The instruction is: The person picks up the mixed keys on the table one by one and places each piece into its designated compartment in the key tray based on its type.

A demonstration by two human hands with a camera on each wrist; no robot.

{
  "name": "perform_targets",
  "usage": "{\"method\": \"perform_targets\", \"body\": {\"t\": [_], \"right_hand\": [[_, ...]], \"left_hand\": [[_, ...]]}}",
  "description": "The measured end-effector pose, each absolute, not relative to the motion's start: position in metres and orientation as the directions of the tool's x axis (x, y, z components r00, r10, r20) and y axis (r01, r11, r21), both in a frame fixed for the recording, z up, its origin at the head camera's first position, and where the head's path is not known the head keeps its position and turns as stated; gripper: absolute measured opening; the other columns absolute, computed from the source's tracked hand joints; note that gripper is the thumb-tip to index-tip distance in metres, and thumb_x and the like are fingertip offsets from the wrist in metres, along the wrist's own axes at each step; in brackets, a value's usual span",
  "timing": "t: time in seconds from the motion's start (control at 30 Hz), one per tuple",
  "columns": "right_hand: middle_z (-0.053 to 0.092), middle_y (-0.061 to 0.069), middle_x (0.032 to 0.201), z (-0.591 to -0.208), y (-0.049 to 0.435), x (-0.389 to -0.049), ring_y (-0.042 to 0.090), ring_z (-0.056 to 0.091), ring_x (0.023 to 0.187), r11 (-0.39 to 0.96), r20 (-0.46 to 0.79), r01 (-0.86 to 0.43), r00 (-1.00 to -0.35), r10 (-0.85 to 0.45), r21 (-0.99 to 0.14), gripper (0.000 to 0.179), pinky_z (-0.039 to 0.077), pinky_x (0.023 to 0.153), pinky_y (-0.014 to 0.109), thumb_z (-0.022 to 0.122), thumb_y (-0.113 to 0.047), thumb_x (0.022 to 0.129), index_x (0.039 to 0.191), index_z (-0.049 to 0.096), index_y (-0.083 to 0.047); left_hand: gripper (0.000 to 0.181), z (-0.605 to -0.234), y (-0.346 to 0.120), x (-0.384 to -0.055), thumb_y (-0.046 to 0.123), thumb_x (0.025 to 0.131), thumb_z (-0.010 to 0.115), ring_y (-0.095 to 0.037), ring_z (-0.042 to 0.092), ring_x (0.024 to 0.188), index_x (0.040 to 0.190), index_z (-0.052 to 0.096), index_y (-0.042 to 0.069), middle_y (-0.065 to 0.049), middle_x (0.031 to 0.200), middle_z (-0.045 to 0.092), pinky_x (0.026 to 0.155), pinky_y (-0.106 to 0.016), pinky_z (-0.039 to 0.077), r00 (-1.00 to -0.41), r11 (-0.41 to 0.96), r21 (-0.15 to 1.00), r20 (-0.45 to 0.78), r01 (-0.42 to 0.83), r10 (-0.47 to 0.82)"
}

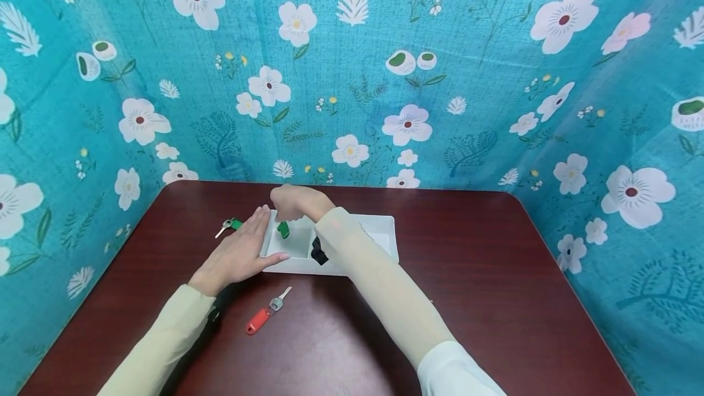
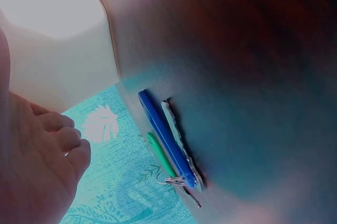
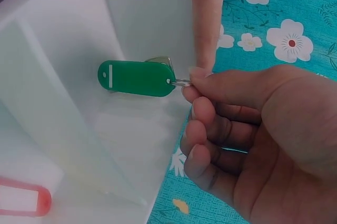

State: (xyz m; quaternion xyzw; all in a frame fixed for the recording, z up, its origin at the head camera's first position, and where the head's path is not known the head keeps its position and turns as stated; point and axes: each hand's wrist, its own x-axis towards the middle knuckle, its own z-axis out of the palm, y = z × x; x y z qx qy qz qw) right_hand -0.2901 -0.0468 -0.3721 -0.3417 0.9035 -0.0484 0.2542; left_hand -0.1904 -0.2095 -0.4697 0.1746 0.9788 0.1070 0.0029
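Observation:
A white divided tray (image 1: 299, 265) stands on the table. My left hand (image 1: 242, 252) rests along its left end, fingers straight and thumb reaching over the front rim. Above the left compartment, my right hand (image 3: 237, 113) pinches the metal ring of a green key tag (image 3: 138, 78) between thumb and finger. That tag hangs inside the compartment against its white wall, and a metal loop shows behind it. A red-framed tag (image 3: 23, 197) lies past the divider, and a black object (image 1: 318, 252) sits in the middle compartment, partly behind my right forearm.
A key with a red tag (image 1: 258, 321) lies in front of the tray. Left of the tray lies a key with a green tag (image 1: 235, 223). The left wrist view shows a blue tag (image 2: 166, 134) beside it with another key. A flowered curtain (image 1: 352, 78) surrounds the table.

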Motion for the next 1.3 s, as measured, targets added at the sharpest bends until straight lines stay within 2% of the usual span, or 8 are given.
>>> {"method": "perform_targets", "body": {"t": [0.2, 0.43, 0.77, 0.97, 1.3], "right_hand": [[0.074, 0.004, 0.113, -0.372, -0.049, -0.291, 0.019, 0.074, 0.097, 0.77, -0.443, -0.584, -0.637, -0.631, -0.257, 0.027, 0.06, 0.075, 0.024, 0.064, -0.023, 0.106, 0.129, 0.067, -0.01], [0.074, 0.003, 0.111, -0.375, -0.053, -0.293, 0.021, 0.076, 0.103, 0.768, -0.448, -0.587, -0.632, -0.633, -0.257, 0.025, 0.06, 0.075, 0.024, 0.062, -0.023, 0.106, 0.128, 0.067, -0.012], [0.073, 0.001, 0.111, -0.379, -0.055, -0.294, 0.019, 0.075, 0.099, 0.767, -0.449, -0.586, -0.63, -0.633, -0.26, 0.028, 0.06, 0.073, 0.023, 0.064, -0.026, 0.105, 0.13, 0.066, -0.012], [0.073, 0.0, 0.109, -0.382, -0.055, -0.294, 0.013, 0.069, 0.087, 0.765, -0.418, -0.595, -0.646, -0.638, -0.248, 0.027, 0.059, 0.073, 0.023, 0.066, -0.025, 0.105, 0.128, 0.067, -0.013], [0.072, -0.001, 0.108, -0.388, -0.057, -0.295, 0.011, 0.064, 0.086, 0.745, -0.374, -0.63, -0.652, -0.66, -0.219, 0.026, 0.055, 0.073, 0.023, 0.065, -0.022, 0.105, 0.129, 0.068, -0.012]], "left_hand": [[0.121, -0.469, -0.208, -0.192, 0.084, 0.089, 0.054, -0.04, 0.016, 0.165, 0.168, 0.013, 0.001, -0.018, 0.177, 0.014, 0.129, -0.054, 0.031, -0.938, 0.915, 0.214, 0.022, 0.343, 0.347], [0.122, -0.47, -0.207, -0.191, 0.083, 0.089, 0.055, -0.04, 0.014, 0.165, 0.168, 0.012, 0.001, -0.018, 0.178, 0.012, 0.129, -0.054, 0.03, -0.939, 0.914, 0.226, 0.015, 0.338, 0.343], [0.122, -0.47, -0.207, -0.191, 0.084, 0.089, 0.054, -0.041, 0.014, 0.165, 0.168, 0.012, 0.002, -0.018, 0.178, 0.012, 0.129, -0.054, 0.03, -0.937, 0.913, 0.221, 0.016, 0.344, 0.349], [0.122, -0.468, -0.208, -0.192, 0.084, 0.089, 0.054, -0.041, 0.014, 0.165, 0.168, 0.011, 0.002, -0.018, 0.178, 0.012, 0.129, -0.054, 0.03, -0.938, 0.914, 0.218, 0.014, 0.342, 0.348], [0.124, -0.469, -0.209, -0.193, 0.088, 0.088, 0.049, -0.041, 0.014, 0.165, 0.168, 0.011, 0.002, -0.018, 0.178, 0.011, 0.129, -0.054, 0.031, -0.941, 0.915, 0.232, 0.004, 0.331, 0.339]]}}
